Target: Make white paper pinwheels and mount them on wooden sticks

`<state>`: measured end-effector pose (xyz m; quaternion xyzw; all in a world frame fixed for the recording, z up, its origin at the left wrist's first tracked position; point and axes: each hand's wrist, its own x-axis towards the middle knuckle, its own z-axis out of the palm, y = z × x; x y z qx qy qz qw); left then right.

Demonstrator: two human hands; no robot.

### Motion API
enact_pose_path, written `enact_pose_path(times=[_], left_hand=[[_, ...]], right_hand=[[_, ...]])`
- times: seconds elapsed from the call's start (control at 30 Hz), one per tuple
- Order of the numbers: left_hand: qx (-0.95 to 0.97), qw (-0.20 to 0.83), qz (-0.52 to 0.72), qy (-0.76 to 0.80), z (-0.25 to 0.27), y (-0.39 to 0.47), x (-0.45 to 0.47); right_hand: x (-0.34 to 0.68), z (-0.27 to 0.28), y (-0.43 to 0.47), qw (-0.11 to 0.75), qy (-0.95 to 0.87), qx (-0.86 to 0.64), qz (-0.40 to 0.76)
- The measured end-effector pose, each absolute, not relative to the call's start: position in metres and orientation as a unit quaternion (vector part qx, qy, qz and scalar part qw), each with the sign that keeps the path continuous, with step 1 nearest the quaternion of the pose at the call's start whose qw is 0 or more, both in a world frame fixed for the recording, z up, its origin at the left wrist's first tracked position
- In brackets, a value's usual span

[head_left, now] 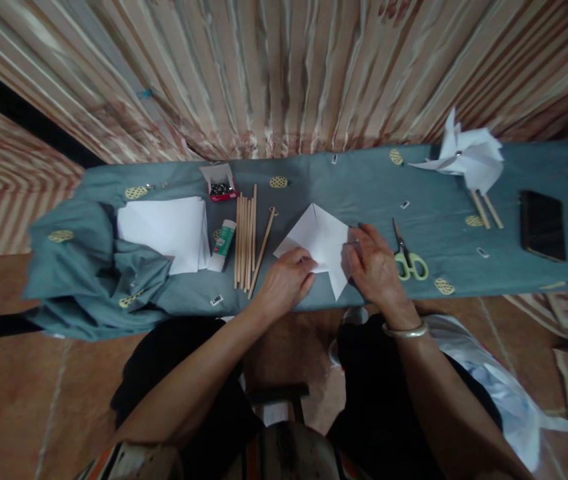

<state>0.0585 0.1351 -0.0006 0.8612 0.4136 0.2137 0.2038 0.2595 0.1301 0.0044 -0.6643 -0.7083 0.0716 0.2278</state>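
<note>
A white sheet of paper [318, 230] with slits cut in from its corners lies on the table in front of me. My left hand [289, 277] is closed on its lower left edge, fingers curled over the paper. At the right edge, my right hand [374, 263] has its fingers bent around the paper's side; part of the sheet is hidden beneath them. Scissors [404, 250] with light green handles rest just right of my right hand. A single wooden stick [263, 252] lies left of the paper, beside a bundle of several sticks [245, 243].
A glue stick [223, 245], a small red-and-white box [220, 187] of metal pins and a stack of white paper [164, 230] lie on the left. Paper pinwheels [471, 157] on sticks and a black phone [543, 225] are at right. A striped curtain [294, 73] hangs behind the table.
</note>
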Motion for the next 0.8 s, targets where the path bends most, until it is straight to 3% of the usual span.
enact_pose_path(times=[0.13,0.3,0.5,0.7,0.8], left_hand=[[0.861,0.210,0.218,0.408,0.000,0.136,0.057],[0.858,0.224,0.242,0.393,0.000,0.138,0.054],[0.852,0.235,0.281,0.375,-0.002,0.140,0.052],[0.864,0.179,0.292,0.369,0.002,0.146,0.049],[0.873,0.157,0.281,0.366,0.001,0.150,0.047]], right_hand=[[0.266,0.004,0.136,0.203,-0.721,-0.661,0.049],[0.278,0.009,0.138,0.242,-0.708,-0.659,0.073],[0.290,0.014,0.137,0.296,-0.613,-0.714,0.162],[0.305,0.004,0.136,0.356,-0.540,-0.695,0.312],[0.310,0.003,0.129,0.346,-0.542,-0.680,0.353]])
